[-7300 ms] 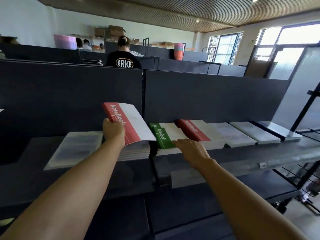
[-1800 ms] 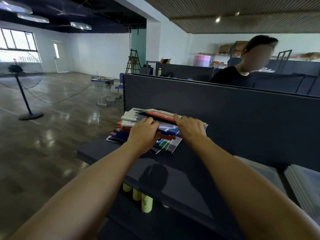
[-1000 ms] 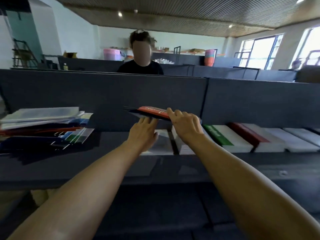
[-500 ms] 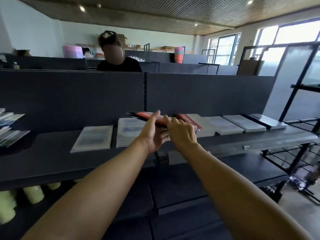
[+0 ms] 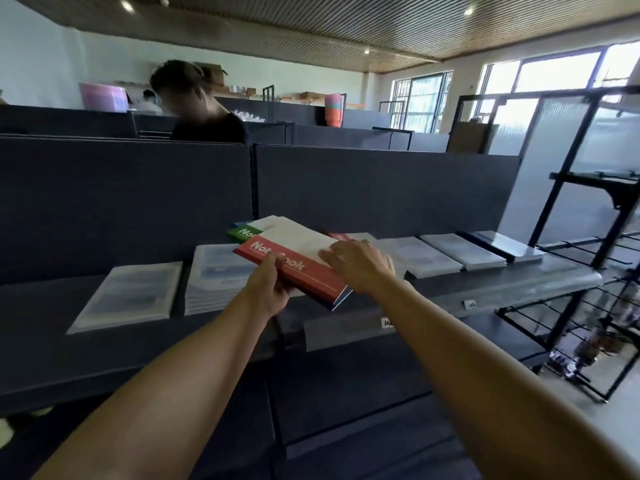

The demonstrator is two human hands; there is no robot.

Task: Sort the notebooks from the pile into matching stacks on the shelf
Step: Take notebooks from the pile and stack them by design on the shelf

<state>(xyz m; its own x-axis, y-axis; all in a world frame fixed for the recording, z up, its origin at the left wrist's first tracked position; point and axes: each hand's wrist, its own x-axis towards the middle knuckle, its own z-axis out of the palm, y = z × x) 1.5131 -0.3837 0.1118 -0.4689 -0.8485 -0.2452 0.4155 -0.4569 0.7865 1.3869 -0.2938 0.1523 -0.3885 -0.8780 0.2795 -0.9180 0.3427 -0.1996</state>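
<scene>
We find the red notebook [image 5: 291,271] topmost in a small bundle, raised above the shelf [image 5: 502,282] at centre. Our left hand [image 5: 268,292] grips its near edge; our right hand [image 5: 356,263] lies flat, fingers spread, on the cover. The red stack [image 5: 341,236] sits at 2 o'clock, behind the right hand. We advise sliding off the top copy alone and squaring its edges on landing.

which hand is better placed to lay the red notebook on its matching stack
Probably the right hand: it rests on the red notebook nearest the red stack. The left hand grips the bundle from below.
</scene>
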